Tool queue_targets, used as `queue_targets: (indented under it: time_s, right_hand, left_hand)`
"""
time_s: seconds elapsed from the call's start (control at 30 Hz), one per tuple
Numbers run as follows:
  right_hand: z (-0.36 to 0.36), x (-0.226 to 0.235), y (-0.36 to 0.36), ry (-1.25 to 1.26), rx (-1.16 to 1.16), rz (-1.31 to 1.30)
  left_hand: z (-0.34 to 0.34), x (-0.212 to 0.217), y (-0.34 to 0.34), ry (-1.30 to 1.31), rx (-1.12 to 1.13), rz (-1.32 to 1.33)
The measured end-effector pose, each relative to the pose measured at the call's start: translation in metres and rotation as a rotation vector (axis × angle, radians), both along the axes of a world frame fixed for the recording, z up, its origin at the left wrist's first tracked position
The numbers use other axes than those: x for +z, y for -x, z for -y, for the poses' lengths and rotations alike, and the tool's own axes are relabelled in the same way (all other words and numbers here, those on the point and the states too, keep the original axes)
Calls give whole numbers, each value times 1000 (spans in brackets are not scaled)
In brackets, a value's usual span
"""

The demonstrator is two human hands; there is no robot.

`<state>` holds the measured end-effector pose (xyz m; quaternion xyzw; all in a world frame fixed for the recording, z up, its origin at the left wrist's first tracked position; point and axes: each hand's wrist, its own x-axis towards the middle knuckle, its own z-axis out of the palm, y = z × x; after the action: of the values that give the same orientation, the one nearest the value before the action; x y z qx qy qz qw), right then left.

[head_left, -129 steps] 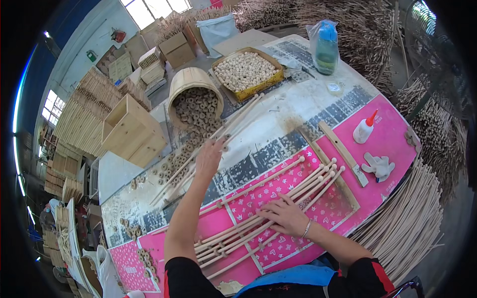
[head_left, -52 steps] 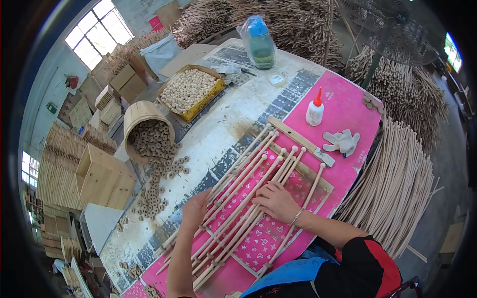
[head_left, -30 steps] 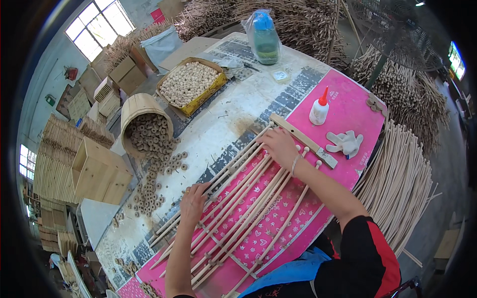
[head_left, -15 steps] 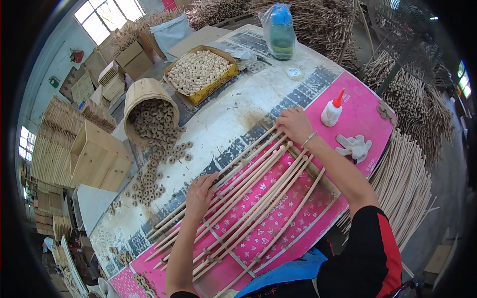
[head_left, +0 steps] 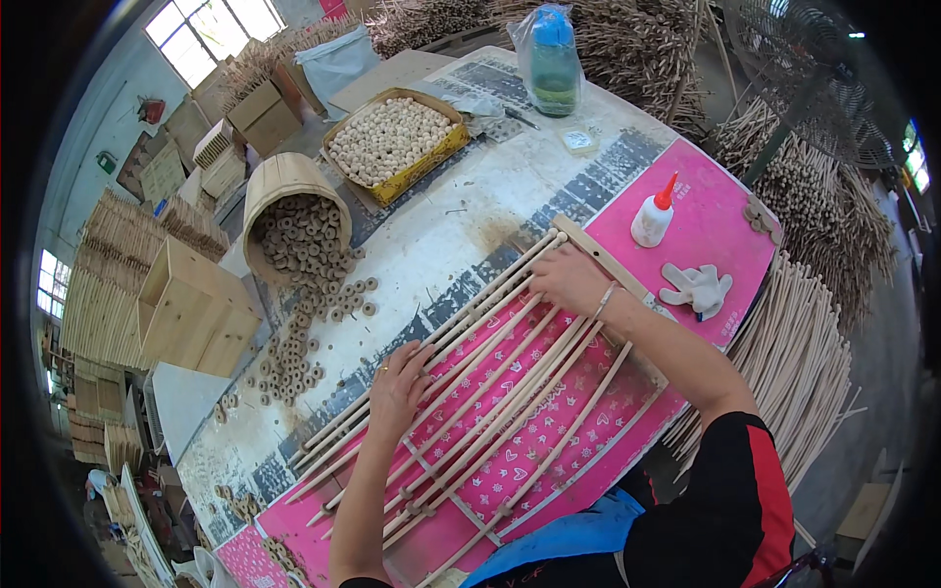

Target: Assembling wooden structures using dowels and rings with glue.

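Several long pale wooden rods [head_left: 490, 392] lie side by side, slanting across the pink patterned mat [head_left: 706, 230] on the table. My left hand [head_left: 400, 387] rests flat on the rods near their middle, fingers spread. At the rods' far ends, my right hand [head_left: 567, 279] presses down beside a flat wooden crossbar [head_left: 610, 263]. Thin cross sticks [head_left: 446, 485] run under the rods close to me. Neither hand lifts anything.
A tipped wooden bucket [head_left: 289, 191] spills wooden rings [head_left: 299, 343] over the table's left. A yellow tray of wooden beads [head_left: 392, 142], a glue bottle [head_left: 652, 216], white gloves [head_left: 698, 286] and a bagged blue bottle [head_left: 552, 49] stand farther off. Bundled sticks [head_left: 794, 363] lie at right.
My right hand has slid from the middle of the rods to their far ends by the crossbar. My left hand came back from the rings onto the rods.
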<state>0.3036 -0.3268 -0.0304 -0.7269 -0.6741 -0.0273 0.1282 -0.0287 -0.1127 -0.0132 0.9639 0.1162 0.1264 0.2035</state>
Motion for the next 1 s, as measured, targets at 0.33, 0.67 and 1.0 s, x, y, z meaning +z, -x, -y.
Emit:
queue_targets:
  time_s: [0.33,0.67,1.0]
  right_hand:
    - [33,-3,-48,-211,-236,-5]
    - [46,12,-37,-282,-71,1]
    - [53,6,-42,-194,51,-110]
  left_hand:
    - [5,2,4,-136,12,-49]
    - [4,1,4,-41,15,-98]
    - [7,-4,5,-33,23,-77]
